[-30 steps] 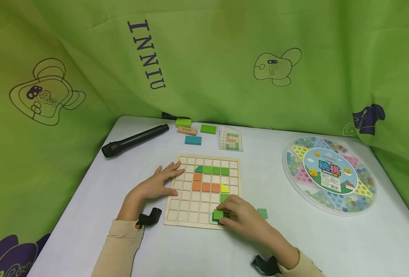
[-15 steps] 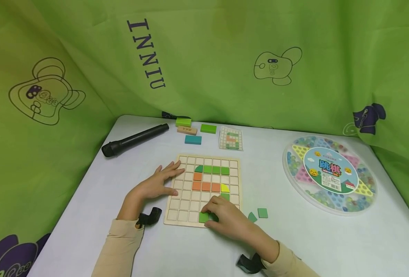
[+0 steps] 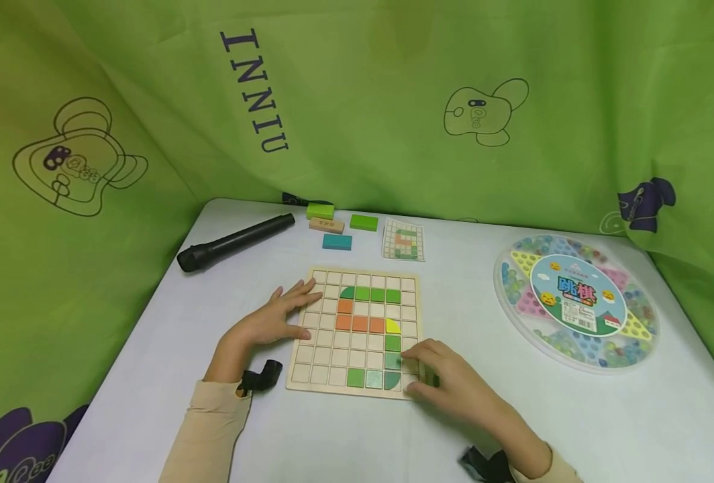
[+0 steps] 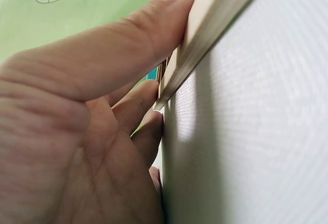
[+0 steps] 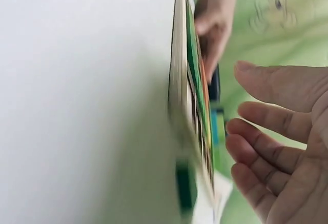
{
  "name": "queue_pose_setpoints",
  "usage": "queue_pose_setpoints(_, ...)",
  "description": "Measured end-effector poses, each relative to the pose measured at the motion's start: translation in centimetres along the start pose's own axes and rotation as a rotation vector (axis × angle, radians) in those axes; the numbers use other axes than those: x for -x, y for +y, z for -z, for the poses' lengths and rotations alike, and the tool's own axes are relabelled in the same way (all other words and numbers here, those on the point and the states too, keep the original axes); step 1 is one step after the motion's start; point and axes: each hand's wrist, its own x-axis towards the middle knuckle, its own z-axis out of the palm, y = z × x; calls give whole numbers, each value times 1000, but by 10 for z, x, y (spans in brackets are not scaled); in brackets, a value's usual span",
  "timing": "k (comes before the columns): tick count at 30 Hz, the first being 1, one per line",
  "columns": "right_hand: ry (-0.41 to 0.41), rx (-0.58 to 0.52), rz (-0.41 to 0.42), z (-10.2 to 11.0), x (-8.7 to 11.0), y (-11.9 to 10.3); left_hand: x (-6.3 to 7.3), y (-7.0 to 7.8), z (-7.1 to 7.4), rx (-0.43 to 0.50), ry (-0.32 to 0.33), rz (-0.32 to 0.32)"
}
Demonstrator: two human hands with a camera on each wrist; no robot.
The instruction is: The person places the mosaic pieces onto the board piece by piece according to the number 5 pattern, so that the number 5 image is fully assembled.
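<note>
A wooden grid board [image 3: 333, 359] lies on the white table with coloured tiles in its cells. The left hand [image 3: 275, 318] rests at the board's left edge, fingers spread over the border; the left wrist view shows its thumb [image 4: 169, 8] against the rim. Orange tiles [image 3: 360, 325], a yellow quarter-round tile [image 3: 392, 327] and several green tiles [image 3: 378, 295] form a shape. At the bottom are a green square tile [image 3: 355, 378], a pale green square [image 3: 374, 380] and a dark green quarter-round [image 3: 392, 381]. The right hand [image 3: 453, 379] hovers by the right edge, fingers loosely bent, holding nothing.
A small green piece [image 5: 185, 188] lies beside the board in the right wrist view. A pattern card [image 3: 403, 241], coloured blocks [image 3: 337, 242] and a black microphone [image 3: 236, 243] lie behind. A round marble-game box [image 3: 577, 302] is at right.
The right hand has let go of the green square tile, now in the bottom row, and has drawn back rightward over the loose green pieces. The left hand stays in place.
</note>
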Motion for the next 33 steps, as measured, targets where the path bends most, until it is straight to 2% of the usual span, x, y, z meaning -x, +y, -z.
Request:
queue_pose_setpoints(6,42,58,-158,10,26,23,1,-1,0,1,-2,12)
queue_pose_setpoints(10,35,80,-192,10,33,30,1,-1,0,-2,0,13)
queue_pose_setpoints(24,69,149,-118,3,35,32,0,-2,-1,-10,6,-15)
queue_pose_setpoints(28,94,70,-71,4,31,28,0,-2,-1,-13,4,-12)
queue_pose_setpoints(33,93,-30,44,2,16,17,0,-1,-1,-10,0,-7)
